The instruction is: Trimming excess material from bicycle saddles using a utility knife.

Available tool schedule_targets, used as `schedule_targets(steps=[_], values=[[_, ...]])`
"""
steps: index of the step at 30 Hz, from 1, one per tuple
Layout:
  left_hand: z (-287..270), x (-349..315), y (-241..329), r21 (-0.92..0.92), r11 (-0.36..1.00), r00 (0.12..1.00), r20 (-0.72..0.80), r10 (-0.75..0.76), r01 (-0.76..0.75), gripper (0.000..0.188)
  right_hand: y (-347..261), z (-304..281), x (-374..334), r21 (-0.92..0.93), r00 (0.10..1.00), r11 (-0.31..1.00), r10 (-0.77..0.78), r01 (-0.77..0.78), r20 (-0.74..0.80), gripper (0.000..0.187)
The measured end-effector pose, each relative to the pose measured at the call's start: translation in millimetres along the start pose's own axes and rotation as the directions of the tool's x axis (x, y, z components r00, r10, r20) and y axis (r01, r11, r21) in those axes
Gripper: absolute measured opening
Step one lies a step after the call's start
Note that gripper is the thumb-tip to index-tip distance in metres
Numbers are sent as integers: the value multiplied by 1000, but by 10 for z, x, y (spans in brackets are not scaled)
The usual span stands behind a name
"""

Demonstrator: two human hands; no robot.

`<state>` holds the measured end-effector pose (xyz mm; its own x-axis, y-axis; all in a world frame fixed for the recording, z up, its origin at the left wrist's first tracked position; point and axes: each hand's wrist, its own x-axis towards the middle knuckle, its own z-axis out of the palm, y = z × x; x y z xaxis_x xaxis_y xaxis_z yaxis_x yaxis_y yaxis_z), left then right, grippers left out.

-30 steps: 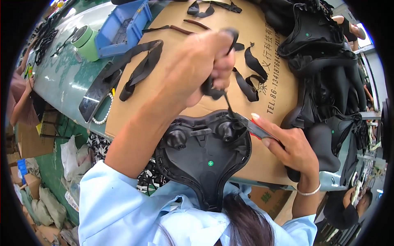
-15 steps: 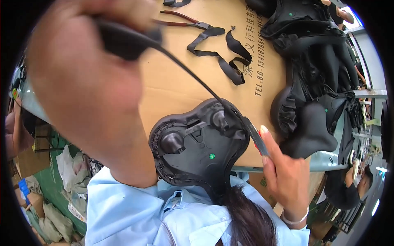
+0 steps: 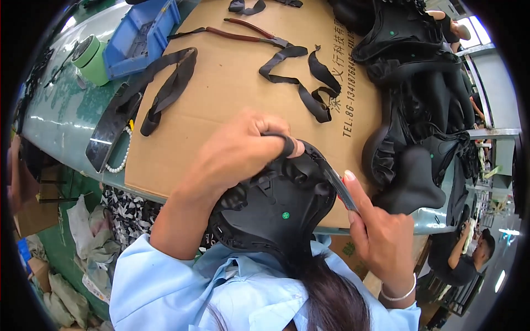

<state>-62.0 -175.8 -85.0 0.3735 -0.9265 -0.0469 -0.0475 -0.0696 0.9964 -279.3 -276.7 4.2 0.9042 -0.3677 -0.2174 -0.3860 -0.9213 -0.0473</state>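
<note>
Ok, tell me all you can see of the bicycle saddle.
The black bicycle saddle lies underside up at the near edge of the cardboard, narrowing toward the blue shirt; hair hides the nose tip. Its shell looks like plastic, with two rounded knobs near the wide end and a round green sticker. The left hand overlaps the wide rim; the right hand holds a red and grey tool apparently against its right edge.
</note>
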Motion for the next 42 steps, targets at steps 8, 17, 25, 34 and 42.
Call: schedule_targets(steps=[8, 17, 25, 34, 42], values=[[-49, 69, 199, -554, 821, 968, -252, -5, -140, 31, -117, 218, -338, -43, 989, 989, 143, -145, -46, 64], [-413, -138, 295, -392, 421, 417, -908, -33, -818, 38, -22, 893, -619, 703, 964, 704, 246, -103, -105, 61], [-759, -740, 88, 948, 265, 897, -265, 354, 176, 65, 125, 983, 473, 947, 909, 315, 370, 69, -189, 73], [-963, 959, 179, -300, 947, 989, -47, -140, 119, 42, 485, 312, 595, 764, 462, 404, 621, 503, -633, 50], [-823, 1852, 694, 391, 898, 851, 525, -35, -204, 34, 437, 1037, 360, 978, 801, 95, 562, 184, -205, 36]])
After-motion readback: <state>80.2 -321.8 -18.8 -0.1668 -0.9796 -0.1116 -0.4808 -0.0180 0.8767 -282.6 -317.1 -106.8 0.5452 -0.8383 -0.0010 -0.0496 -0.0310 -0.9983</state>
